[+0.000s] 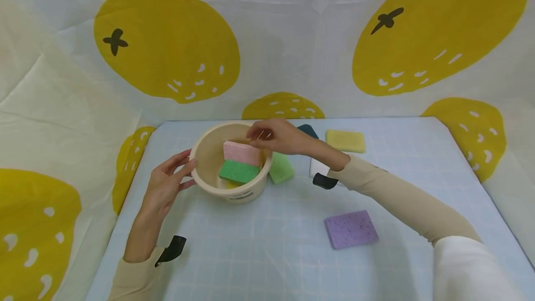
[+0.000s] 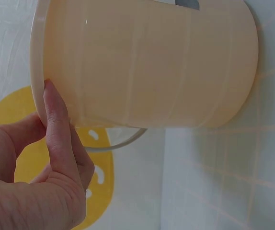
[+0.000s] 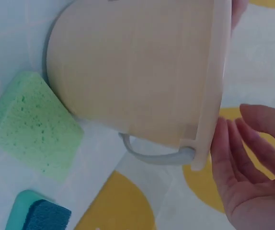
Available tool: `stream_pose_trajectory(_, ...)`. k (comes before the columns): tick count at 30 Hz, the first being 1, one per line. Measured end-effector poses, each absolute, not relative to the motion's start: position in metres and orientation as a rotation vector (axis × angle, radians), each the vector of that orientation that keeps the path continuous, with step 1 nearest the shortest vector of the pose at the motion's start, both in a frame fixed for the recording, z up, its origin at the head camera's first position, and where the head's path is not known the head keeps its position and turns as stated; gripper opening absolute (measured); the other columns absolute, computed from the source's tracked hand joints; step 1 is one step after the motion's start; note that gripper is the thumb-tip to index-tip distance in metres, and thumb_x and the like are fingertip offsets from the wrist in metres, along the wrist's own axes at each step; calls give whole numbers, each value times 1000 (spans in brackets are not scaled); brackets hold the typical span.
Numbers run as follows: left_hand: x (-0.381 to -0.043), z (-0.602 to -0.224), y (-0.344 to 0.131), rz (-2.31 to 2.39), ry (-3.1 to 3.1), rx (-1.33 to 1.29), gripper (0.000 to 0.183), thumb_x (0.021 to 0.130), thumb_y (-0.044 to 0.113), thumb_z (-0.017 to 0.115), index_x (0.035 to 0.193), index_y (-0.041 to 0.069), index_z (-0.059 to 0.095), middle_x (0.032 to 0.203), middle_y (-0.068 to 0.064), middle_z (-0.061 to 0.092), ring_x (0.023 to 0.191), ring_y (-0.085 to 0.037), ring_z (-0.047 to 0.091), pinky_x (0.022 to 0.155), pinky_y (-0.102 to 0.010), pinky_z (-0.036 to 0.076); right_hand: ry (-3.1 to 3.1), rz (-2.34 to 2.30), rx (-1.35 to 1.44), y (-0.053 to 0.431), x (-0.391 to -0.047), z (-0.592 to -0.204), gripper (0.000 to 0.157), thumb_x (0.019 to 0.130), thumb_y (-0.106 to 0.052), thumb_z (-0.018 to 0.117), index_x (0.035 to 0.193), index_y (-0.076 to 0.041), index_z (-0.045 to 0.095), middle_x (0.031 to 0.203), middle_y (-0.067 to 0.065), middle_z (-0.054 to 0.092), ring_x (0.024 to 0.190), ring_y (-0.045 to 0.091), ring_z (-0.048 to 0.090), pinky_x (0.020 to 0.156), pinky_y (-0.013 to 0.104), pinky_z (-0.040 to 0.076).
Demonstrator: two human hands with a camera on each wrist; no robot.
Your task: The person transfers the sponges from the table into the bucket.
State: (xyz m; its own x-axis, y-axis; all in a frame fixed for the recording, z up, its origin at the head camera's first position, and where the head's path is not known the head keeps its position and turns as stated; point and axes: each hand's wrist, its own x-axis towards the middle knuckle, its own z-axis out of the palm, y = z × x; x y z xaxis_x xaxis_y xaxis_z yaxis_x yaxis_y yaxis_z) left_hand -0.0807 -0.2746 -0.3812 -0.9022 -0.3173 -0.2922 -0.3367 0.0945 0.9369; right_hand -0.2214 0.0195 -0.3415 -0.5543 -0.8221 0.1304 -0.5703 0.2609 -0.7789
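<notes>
A cream plastic bucket (image 1: pixel 209 152) stands upright on the table. Inside it lie a pink sponge (image 1: pixel 240 153), a green sponge (image 1: pixel 239 172) and, partly hidden under the green one, something yellow (image 1: pixel 232 184). My left hand (image 1: pixel 165 182) pinches the bucket's left rim between thumb and fingers; in the left wrist view the fingers press the outer wall (image 2: pixel 142 62). Over the opposite rim hovers my right hand (image 1: pixel 280 137), its fingers loosely bent around nothing. From the right wrist camera, those fingertips (image 3: pixel 220 127) are right at the rim, thumb held apart.
Right of the bucket lies a light green sponge (image 1: pixel 281 168). Beyond it are a dark teal sponge (image 1: pixel 308 130), a yellow sponge (image 1: pixel 345 141) and a white piece (image 1: pixel 318 168) partly behind my right arm. A purple sponge (image 1: pixel 351 229) lies nearer. The bucket's grey handle (image 3: pixel 161 157) hangs outside.
</notes>
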Motion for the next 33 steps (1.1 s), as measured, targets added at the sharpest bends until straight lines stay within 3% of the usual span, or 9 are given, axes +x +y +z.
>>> stream_pose_trajectory(21,-80,-381,-275,2023,2282,-686,63,94,36,76,148,12,55,133,-4,56,92,-11,65,80,-26,61,2110,-1246,-1172,98,-205,-351,27,99,-13,70,125,-6,68,118,5,70,105,18,68,99,34,56)
stream_pose_trajectory(33,-80,-380,-273,1974,2311,-709,61,96,37,73,150,15,54,140,-7,54,95,-12,64,82,-25,60,2143,-1247,-1153,137,-190,-370,28,98,-10,71,125,-3,67,117,5,70,102,21,69,96,31,57)
